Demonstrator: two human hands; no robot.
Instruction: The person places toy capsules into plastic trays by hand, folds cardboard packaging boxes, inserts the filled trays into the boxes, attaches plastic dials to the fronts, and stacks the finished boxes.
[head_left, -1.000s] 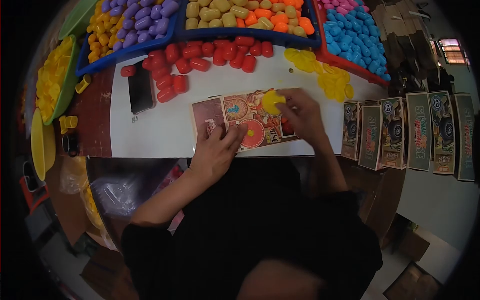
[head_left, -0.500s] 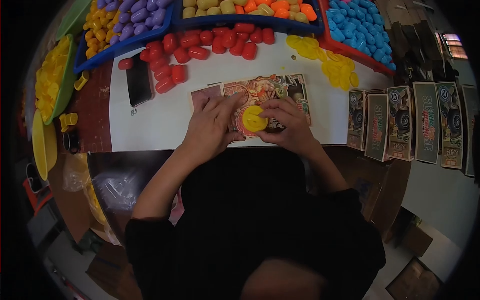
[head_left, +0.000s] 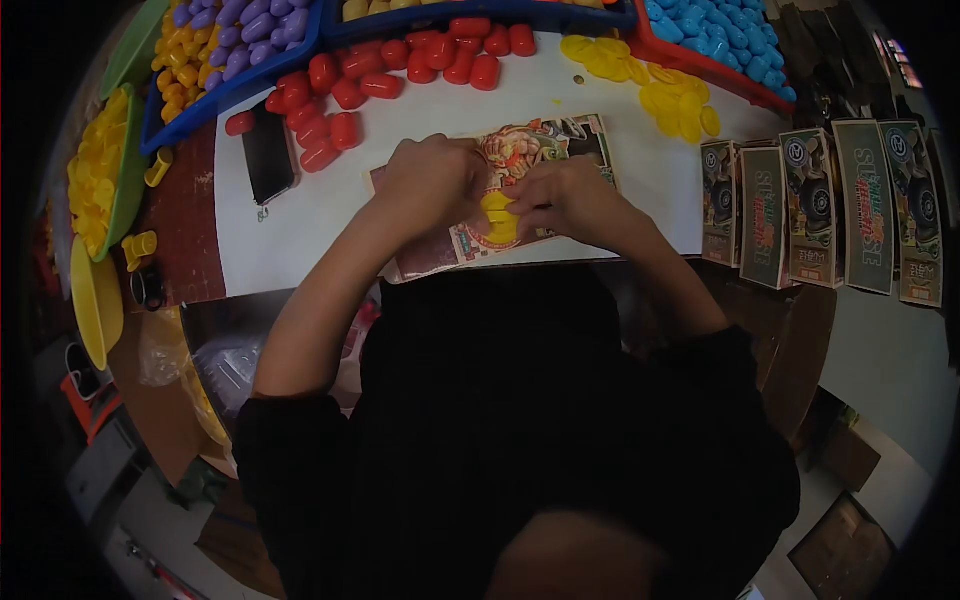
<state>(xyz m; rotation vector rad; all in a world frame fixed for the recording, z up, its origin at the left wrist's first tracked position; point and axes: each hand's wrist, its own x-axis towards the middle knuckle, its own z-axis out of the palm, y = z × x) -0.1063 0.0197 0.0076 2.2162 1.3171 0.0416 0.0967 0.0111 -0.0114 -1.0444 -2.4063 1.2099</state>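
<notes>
1. The yellow disc (head_left: 498, 215) is round and bright, with a straight raised ridge across its face. It sits over the lower middle of a printed carton (head_left: 516, 150), on a pale printed circle that shows around part of its edge.
2. The carton lies flat on the white tabletop (head_left: 255, 250), slightly askew. Its left end is maroon, its middle carries a busy red and cream picture, and its upper right corner is dark.
3. The person's right hand (head_left: 575, 195) has bent fingers at the disc's right edge — whether they grip it cannot be told.
4. The left hand (head_left: 425, 180) is over the carton's left part, fingers curled inward; what they hold, if anything, cannot be told.
5. At the upper left, a blue tray (head_left: 236, 92) holds orange-yellow capsules beside purple ones. A second blue tray (head_left: 480, 14), cut off by the top edge, shows tan capsules.
6. At the upper right, a red tray (head_left: 715, 75) is heaped with blue capsules.
7. Far left, a green basin (head_left: 132, 180) holds yellow plastic pieces.
8. Loose red capsules (head_left: 345, 75) lie below the blue trays — a black phone (head_left: 268, 155) is near them. More yellow discs (head_left: 680, 105) lie in a loose pile below the red tray.
</notes>
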